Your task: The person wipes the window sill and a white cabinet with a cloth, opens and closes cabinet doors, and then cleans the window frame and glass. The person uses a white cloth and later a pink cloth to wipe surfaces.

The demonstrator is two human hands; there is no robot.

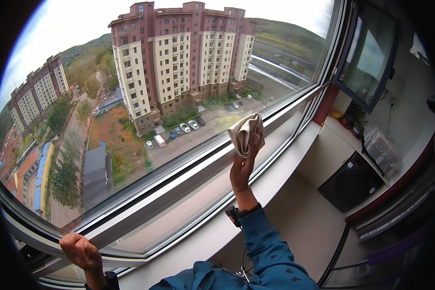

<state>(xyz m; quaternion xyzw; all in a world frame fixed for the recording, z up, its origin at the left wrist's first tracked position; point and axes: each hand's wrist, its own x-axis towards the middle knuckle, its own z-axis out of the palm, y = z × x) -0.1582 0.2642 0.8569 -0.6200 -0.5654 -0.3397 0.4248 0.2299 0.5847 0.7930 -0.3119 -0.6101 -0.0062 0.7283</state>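
Observation:
A folded beige cloth [243, 134] is bunched in my right hand [243, 170]. Arm outstretched, I have it up at the lower part of a large window pane [199, 134], just above the white horizontal frame rail [166, 185]. The cloth covers part of my fingers; whether it presses on the glass cannot be told. At the lower left, my left hand [80, 251] is curled around the window frame near its corner. Dark bands circle both wrists, below the blue sleeve [266, 239] on the right arm.
A pale windowsill [210, 239] runs below the window. To the right, a small dark-framed casement [369, 58] stands ajar. Beyond the sill are a black front-loading washing machine [351, 181], potted plants [355, 121] and a plastic-covered item [380, 148]. Apartment buildings [181, 54] rise outside, far above the ground.

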